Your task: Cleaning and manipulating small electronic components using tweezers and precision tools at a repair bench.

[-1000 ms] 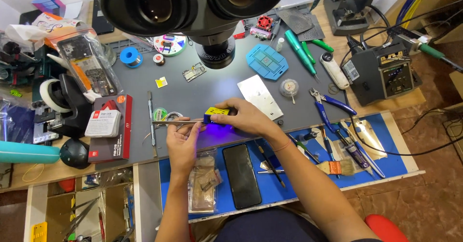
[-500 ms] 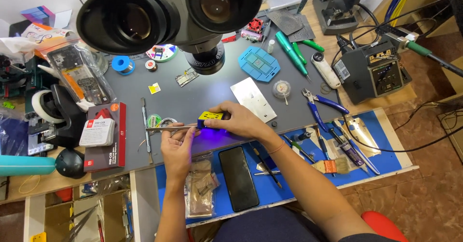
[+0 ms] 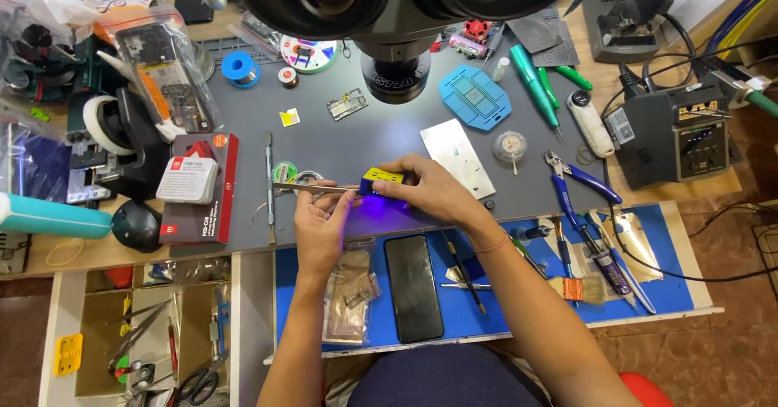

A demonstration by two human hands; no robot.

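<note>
Bench record, head view, microscope eyepieces (image 3: 405, 2) filling the top centre of the frame.

Step in hand: curing or lighting a small part under violet light, judged from the glow below the fingers. The next move would call for a steady left hand and the light kept on the same spot.

- Right hand (image 3: 433, 192), centre of frame: closed around a small yellow UV torch (image 3: 382, 179), fingers curled over its body, beam thrown down onto the grey work mat (image 3: 340, 143); a violet glow shows just below and left of the hand.
- Left hand (image 3: 322, 224), just left of and below the right: pinched on metal tweezers (image 3: 312, 188) that lie level and point toward the left of the frame. What the tip end holds is too small to tell — possibly a small component at the glow.
- Black smartphone (image 3: 413, 285), face down or screen dark, on the blue tray mat (image 3: 519, 297) in the lower centre, just beside the left forearm.
- Clear bag of small parts (image 3: 350, 293), left of the phone.
- Blue-handled pliers (image 3: 579, 184), right of centre.
- Blue stencil holder (image 3: 476, 96), upper centre right.
- Soldering station (image 3: 677, 131), upper right.
- Red and white box (image 3: 194, 184), left of centre
</note>
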